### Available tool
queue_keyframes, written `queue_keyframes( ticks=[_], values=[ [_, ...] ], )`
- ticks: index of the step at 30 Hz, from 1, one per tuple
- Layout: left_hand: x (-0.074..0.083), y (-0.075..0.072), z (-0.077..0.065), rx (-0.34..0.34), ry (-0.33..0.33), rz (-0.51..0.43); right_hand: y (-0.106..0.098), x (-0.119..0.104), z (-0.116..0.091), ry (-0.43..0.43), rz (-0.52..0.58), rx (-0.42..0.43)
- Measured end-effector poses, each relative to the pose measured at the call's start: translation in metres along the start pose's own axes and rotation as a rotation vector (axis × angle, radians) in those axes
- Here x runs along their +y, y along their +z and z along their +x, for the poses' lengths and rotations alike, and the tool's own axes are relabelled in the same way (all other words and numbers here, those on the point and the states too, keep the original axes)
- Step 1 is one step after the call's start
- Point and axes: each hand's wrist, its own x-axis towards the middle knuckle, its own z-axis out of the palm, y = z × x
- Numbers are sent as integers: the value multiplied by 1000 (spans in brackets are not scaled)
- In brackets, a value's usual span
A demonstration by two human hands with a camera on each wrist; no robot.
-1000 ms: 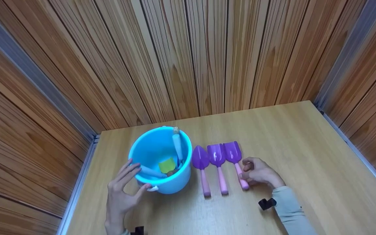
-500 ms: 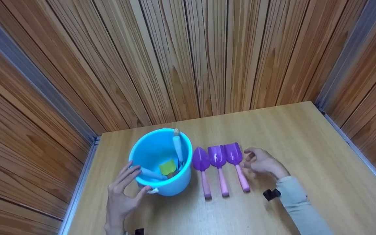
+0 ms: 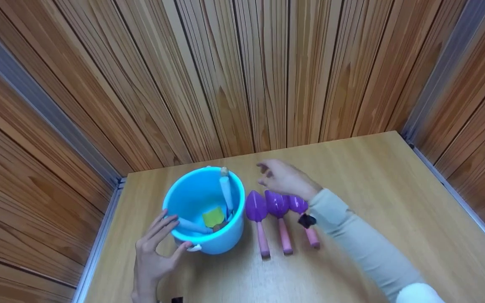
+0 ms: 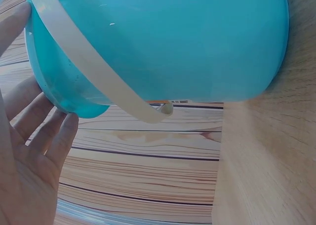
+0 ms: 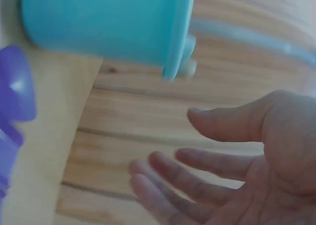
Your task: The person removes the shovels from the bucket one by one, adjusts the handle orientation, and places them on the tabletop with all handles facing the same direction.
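Note:
A light-blue bucket (image 3: 221, 242) stands on the table. My left hand (image 3: 154, 254) rests spread fingertips along its near-left rim, thumb beside the handle lug; in the left wrist view the white handle (image 4: 94, 69) hangs across the bucket's side. Inside lie a tool with a light-blue handle (image 3: 225, 189), a second light-blue handle (image 3: 194, 227) and a yellow-green piece (image 3: 214, 217). My right hand (image 3: 286, 179), empty and loosely bent, is raised behind three purple toy shovels: a pointed one (image 3: 256, 206), a middle one (image 3: 278, 205) and a right one (image 3: 297, 204), partly hidden by my wrist.
The wooden table (image 3: 364, 168) ends at a wood-panelled wall (image 3: 242, 75) behind, with further panelled walls left and right. Metal rails (image 3: 432, 164) run along both sides of the table.
My right hand has left the right shovel's handle, drawn back to the right, then swung up and left over the shovel heads towards the bucket. My left hand stays on the rim.

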Motion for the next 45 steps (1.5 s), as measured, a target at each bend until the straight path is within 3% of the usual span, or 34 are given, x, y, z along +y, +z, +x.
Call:
queue_keyframes(
  ticks=[4, 9, 14, 18, 25, 34, 40, 45],
  values=[
    [0, -2, 0, 2, -13, -3, 16, -36, 15, -240, -159, 32],
    [2, -1, 3, -5, -20, 4, 36, -61, 31, -488, -369, -43],
    [2, 0, 6, -10, -12, 5, 51, -69, 45, -603, -708, -91],
    [2, -2, 5, -9, -3, 8, 63, -75, 53, -637, -892, -120],
    [1, -2, 4, -15, 14, -13, 94, -87, 61, -554, -1231, -199],
    [1, -1, -1, -22, -35, 6, 127, -94, 66, -246, -1561, -351],
    [3, 1, 0, -22, -41, -2, 136, -98, 65, -128, -1630, -404],
    [3, 0, 0, -21, -49, -7, 138, -97, 65, -114, -1622, -422]
  ],
)
